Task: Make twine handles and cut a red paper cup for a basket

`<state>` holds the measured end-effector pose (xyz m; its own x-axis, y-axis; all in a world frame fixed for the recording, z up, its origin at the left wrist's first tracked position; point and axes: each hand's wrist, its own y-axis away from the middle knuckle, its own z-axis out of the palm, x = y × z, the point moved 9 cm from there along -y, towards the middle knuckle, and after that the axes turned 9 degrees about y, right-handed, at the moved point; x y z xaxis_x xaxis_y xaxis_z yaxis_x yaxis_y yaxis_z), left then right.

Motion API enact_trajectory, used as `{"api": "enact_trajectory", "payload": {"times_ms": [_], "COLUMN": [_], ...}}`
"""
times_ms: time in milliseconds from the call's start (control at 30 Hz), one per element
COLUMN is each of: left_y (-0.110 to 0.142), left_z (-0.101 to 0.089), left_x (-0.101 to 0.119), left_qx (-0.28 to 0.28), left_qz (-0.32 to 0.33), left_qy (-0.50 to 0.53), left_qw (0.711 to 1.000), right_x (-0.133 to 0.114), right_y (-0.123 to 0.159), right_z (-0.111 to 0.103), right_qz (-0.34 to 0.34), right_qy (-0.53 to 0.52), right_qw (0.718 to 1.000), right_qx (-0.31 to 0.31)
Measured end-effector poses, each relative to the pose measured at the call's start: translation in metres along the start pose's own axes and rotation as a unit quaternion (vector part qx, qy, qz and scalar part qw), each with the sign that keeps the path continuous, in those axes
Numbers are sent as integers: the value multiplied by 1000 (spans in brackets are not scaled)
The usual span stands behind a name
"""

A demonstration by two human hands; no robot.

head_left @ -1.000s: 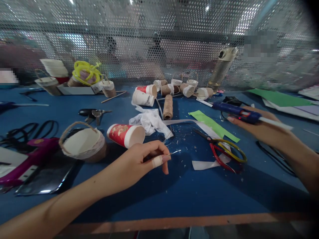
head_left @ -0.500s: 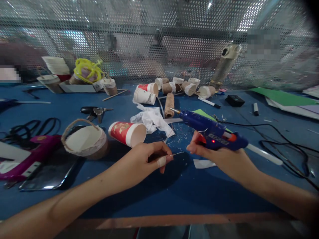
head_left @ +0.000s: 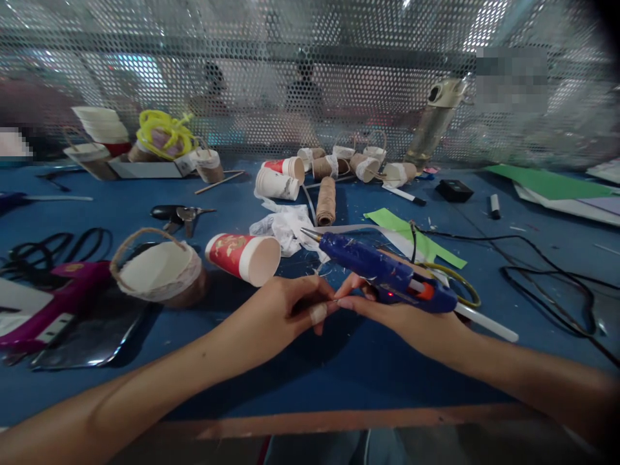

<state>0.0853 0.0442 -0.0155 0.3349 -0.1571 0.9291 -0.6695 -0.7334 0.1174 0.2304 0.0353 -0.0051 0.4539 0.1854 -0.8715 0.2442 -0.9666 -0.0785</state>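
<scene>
My left hand (head_left: pixel 285 303) has its thumb and forefinger pinched on a thin pale strand (head_left: pixel 336 300), mostly hidden by the fingertips. Held in my right hand (head_left: pixel 411 326) is a blue glue gun (head_left: pixel 372 261), its red light lit, nozzle pointing left and a white glue stick (head_left: pixel 489 323) sticking out behind. The right thumb and forefinger meet the left fingertips at the strand. Beyond my left hand a red-and-white paper cup (head_left: pixel 227 255) lies on its side. A small cup basket (head_left: pixel 159 271) with a twine handle stands to its left.
Behind the hands lie crumpled white fabric (head_left: pixel 285 231), a twine roll (head_left: pixel 326 201) and a green paper strip (head_left: pixel 445 250). Several small cup baskets (head_left: pixel 365 166) line the back by a bottle (head_left: pixel 433 123). A magenta tool (head_left: pixel 62 297) and keys (head_left: pixel 186 216) are left; a black cable (head_left: pixel 527 248) loops right.
My right hand has moved left with the glue gun, and its fingertips now meet my left fingertips at the strand. More of the green paper strip shows.
</scene>
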Motion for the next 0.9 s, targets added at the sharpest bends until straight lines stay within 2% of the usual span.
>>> {"api": "enact_trajectory", "payload": {"times_ms": [200, 433, 567, 767, 900], "left_y": [-2, -2, 1, 3, 4], "left_z": [-5, -11, -12, -6, -1], "left_x": [-7, -3, 8, -1, 6], "left_qx": [15, 34, 34, -6, -45], "left_qz": [-22, -18, 39, 44, 109], "left_qy": [35, 82, -10, -90, -207], "left_qw": [999, 996, 999, 995, 971], "right_x": [6, 4, 8, 17, 15], "right_y": [0, -1, -1, 1, 6], "right_z": [-8, -21, -24, -17, -17], "right_qz": [33, 38, 46, 60, 30], "right_qy": [-25, 15, 17, -32, 14], "right_qw": [999, 998, 997, 997, 999], "right_qx": [29, 52, 52, 35, 14]}}
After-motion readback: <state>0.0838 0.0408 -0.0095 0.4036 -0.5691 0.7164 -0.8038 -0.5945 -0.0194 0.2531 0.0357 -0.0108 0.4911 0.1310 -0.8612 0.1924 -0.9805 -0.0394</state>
